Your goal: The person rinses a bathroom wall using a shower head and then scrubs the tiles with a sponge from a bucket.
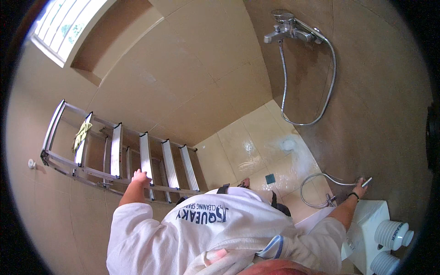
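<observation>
Head camera looks straight down a tiled shower room. The right hand (pixel 360 188) reaches out to the person's right, arm extended and slightly bent, a dark band at the wrist, and its fingers are closed around a slim metal spray nozzle (pixel 366 182). The nozzle's long axis runs diagonally, its tip pointing up and to the right toward the brown wall (pixel 376 105), just beyond the fingertips. A thin metal hose (pixel 311 183) loops from the nozzle back toward a small valve (pixel 330 199) low on the wall, beside the white toilet cistern (pixel 366 229). Two white bottles (pixel 393 233) stand on the cistern, near the forearm.

The left hand (pixel 140 176) is stretched forward on the other side, well apart from the nozzle, resting palm down with fingers curled over a rail of the aluminium stepladder (pixel 114 156). A yellow cloth (pixel 81 134) hangs on the ladder's far end. Above, a shower mixer tap (pixel 288 28) is mounted on the wall, its own hose (pixel 331 68) hanging in a loop
</observation>
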`<state>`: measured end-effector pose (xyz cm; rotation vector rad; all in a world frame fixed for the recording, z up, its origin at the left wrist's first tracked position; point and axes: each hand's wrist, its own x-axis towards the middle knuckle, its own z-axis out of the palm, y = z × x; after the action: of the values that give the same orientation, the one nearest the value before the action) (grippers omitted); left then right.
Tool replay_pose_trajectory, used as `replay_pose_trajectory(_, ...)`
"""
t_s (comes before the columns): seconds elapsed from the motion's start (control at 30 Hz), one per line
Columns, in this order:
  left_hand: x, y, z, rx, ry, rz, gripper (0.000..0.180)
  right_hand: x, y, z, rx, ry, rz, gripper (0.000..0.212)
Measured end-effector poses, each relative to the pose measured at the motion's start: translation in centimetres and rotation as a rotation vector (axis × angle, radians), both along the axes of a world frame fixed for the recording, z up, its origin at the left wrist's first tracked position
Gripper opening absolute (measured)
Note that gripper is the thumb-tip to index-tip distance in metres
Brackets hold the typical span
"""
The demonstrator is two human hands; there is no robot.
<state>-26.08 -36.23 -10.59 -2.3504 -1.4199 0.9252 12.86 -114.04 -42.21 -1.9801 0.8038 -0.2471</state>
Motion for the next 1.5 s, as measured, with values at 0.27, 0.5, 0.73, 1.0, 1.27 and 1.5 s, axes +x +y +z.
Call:
replay_pose_trajectory(0.27,-8.0,4.3,-4.7,-0.092,0.022,0.139,0.047,-2.6,11.4,16.9,-0.038,-0.214,0.292,0.047)
replay_pose_trajectory(0.5,-1.6,4.3,-8.5,-0.140,-0.133,-0.110,0.055,-11.4,26.6,28.2,0.778,-0.615,0.794,0.016)
replay_pose_trajectory(0.73,-9.4,12.8,-16.2,-0.225,-0.092,-0.240,0.050,-14.4,34.0,34.5,1.223,-0.691,1.013,0.019)
replay_pose_trajectory(1.0,-11.4,11.4,-11.1,-0.231,-0.026,0.008,0.057,-15.9,35.3,35.2,1.179,-0.793,0.993,0.023)
replay_pose_trajectory(1.27,-8.2,8.8,-9.8,-0.284,-0.151,-0.011,0.050,-16.1,33.8,34.5,1.137,-0.816,0.934,0.022)
replay_pose_trajectory(1.5,-12.9,13.4,-14.4,-0.219,-0.134,-0.094,0.050,-15.8,33.6,34.5,1.205,-0.827,0.964,0.021)
